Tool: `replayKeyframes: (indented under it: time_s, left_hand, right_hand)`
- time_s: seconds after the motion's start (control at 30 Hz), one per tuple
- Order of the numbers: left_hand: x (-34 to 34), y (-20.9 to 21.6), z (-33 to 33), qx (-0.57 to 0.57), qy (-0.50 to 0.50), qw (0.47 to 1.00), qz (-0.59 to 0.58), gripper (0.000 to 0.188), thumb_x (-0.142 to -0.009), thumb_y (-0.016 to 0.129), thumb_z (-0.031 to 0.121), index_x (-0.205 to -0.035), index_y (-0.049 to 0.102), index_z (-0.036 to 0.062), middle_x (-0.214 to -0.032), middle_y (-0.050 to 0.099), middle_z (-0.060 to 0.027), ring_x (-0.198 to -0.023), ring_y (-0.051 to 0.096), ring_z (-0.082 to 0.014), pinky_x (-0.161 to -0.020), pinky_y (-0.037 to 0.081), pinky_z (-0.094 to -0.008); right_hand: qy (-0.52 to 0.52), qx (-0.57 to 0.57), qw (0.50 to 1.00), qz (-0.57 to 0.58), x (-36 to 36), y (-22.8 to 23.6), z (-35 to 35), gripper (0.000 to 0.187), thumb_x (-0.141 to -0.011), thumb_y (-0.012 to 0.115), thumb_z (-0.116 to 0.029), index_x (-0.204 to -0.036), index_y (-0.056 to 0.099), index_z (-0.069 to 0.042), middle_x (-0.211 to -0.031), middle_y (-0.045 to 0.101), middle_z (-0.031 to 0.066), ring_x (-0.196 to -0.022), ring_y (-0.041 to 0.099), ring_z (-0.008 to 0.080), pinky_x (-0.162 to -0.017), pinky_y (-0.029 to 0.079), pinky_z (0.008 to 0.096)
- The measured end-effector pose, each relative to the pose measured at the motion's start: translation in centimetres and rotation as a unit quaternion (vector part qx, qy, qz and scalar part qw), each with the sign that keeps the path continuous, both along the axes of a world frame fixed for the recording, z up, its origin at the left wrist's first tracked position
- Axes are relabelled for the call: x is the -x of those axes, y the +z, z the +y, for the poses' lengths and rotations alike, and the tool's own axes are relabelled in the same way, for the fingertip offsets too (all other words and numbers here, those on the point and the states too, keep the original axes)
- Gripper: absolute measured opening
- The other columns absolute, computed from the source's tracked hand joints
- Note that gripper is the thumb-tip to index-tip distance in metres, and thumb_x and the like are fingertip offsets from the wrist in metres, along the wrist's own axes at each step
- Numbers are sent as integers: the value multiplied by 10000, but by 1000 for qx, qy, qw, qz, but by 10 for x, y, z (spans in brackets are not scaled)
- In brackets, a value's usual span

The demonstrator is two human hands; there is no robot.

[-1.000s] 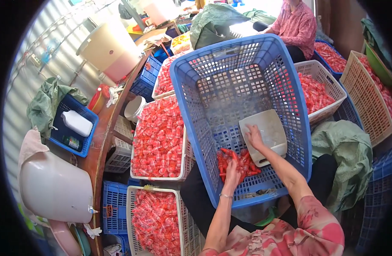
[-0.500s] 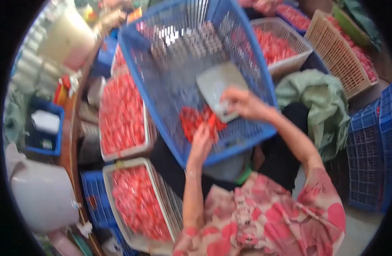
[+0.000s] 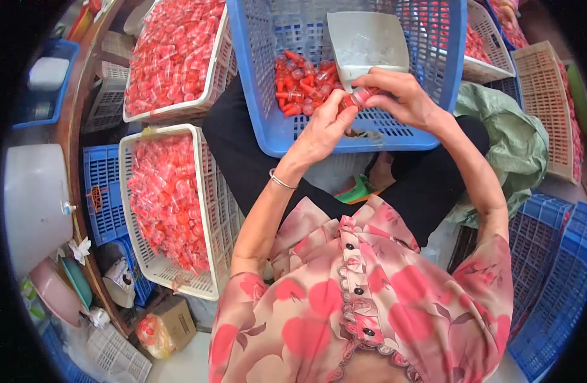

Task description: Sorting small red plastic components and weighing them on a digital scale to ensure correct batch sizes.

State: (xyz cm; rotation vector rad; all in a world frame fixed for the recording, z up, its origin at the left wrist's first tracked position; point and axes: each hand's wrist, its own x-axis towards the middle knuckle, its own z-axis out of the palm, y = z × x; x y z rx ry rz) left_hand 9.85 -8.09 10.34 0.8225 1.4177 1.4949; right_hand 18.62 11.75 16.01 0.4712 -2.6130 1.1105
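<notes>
Cylinder of clear and red plastic (image 3: 356, 98) lies between the left hand (image 3: 320, 130) and the right hand (image 3: 405, 99), which both grasp it.

I see loose pieces (image 3: 298, 89) left of a tray (image 3: 363, 29) in the crate (image 3: 402, 142) before the person (image 3: 395, 287); baskets (image 3: 220, 198) stand to the crate's left, a sack (image 3: 504, 143) right.

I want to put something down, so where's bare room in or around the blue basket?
Inside the blue basket, a bare patch lies beyond the red pieces, left of the pale tray. Pale floor shows between the cardboard box and the flowery shirt. Crowded: where left hand and right hand meet, and the heaped white crates at left.
</notes>
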Motion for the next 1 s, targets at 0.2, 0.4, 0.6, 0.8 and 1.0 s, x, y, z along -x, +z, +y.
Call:
replayKeyframes:
  time_s: [0.2,0.4,0.6,0.8,1.0]
  left_hand:
    - [-6,-10,2,-97,162,877,442,254,-869,617,69,-1078,488,4,-938,515,-165,-860,570,-285,-717,474,-387]
    - [3,-26,-24,-37,92,813,574,350,-774,632,-21,-1104,515,-2,-1000,518,-202,-926,566,-357,-762,468,-421]
    - [4,-7,-154,177,448,673,561,411,-881,621,82,-1259,506,-30,-1209,568,-217,-1087,562,-348,-940,438,-431]
    - [-3,36,-157,356,481,443,668,394,-882,630,90,-1244,532,-30,-1200,575,-206,-1130,547,-362,-985,415,-448]
    - [48,-44,46,118,273,792,532,198,-828,607,59,-1005,584,-26,-1004,576,-186,-936,568,-381,-828,477,-463]
  right_hand:
    - [-56,126,971,-197,-1,-16,-13,212,-905,623,-107,-1067,614,30,-827,639,102,-721,642,211,-658,522,327]
    - [-105,439,748,-487,-1,-39,-30,385,-943,603,-328,-1026,645,46,-850,676,80,-733,659,161,-653,557,304]
    - [-171,65,959,-217,40,-71,17,389,-901,639,-269,-1132,626,45,-922,687,142,-783,668,208,-717,538,354]
    - [-396,-106,910,-54,116,-198,139,267,-848,631,-194,-1048,666,-20,-927,671,222,-891,647,392,-797,519,444]
    - [-321,-349,876,-91,150,-210,161,340,-814,598,-104,-1142,595,-13,-1051,636,215,-945,616,422,-843,499,488]
